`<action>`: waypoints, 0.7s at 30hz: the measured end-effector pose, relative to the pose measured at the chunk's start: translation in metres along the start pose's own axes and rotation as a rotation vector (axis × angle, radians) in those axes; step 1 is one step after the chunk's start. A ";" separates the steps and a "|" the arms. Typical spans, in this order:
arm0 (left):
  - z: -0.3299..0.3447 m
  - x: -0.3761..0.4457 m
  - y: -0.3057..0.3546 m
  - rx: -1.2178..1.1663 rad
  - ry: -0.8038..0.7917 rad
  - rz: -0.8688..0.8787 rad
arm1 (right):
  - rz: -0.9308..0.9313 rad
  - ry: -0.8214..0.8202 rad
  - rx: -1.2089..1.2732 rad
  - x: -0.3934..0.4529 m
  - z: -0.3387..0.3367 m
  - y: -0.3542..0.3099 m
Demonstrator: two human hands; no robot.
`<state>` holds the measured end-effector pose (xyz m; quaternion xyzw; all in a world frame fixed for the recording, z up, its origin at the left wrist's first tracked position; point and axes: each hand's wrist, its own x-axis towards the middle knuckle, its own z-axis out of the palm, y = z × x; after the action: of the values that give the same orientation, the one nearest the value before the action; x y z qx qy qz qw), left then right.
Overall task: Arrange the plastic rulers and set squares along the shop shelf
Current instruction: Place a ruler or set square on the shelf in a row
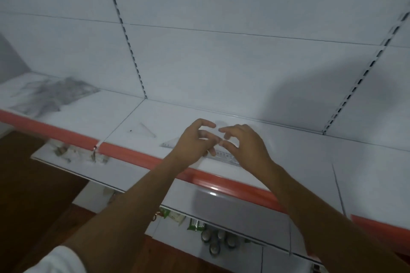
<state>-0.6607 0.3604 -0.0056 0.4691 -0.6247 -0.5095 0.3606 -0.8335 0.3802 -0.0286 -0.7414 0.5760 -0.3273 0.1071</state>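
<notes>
Hands meet over the shelf (pixel 288 146): left hand (pixel 192 142) and right hand (pixel 244 146), fingers curled but apart, hover above a clear set square (pixel 224 154) lying just beneath the fingers.

two hands in view: one left hand (pixel 192 139), one right hand (pixel 243 145). one clear set square (pixel 221 154) lies on the white shelf (pixel 288 153), partly covered by both hands. one thin clear ruler (pixel 148 129) lies to its left. one blurred heap of clear rulers and set squares (pixel 55 95) sits at the far left; its pieces cannot be counted. two orange edge strips (pixel 137 155) show in full, a third at the right border. lower shelf: several tape rolls (pixel 214 248), count uncertain.
</notes>
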 end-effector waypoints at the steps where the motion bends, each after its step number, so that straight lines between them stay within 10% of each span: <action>1: -0.008 -0.005 -0.002 0.009 0.019 -0.008 | -0.033 -0.012 0.004 0.003 0.007 -0.004; 10: -0.100 -0.046 -0.047 0.367 0.340 -0.076 | -0.159 0.043 -0.049 0.024 0.073 -0.047; 21: -0.157 -0.003 -0.085 0.718 0.196 0.143 | 0.047 0.169 -0.352 0.032 0.128 -0.064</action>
<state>-0.4954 0.3126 -0.0538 0.5673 -0.7573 -0.1844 0.2660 -0.7015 0.3427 -0.0799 -0.7049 0.6485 -0.2799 -0.0651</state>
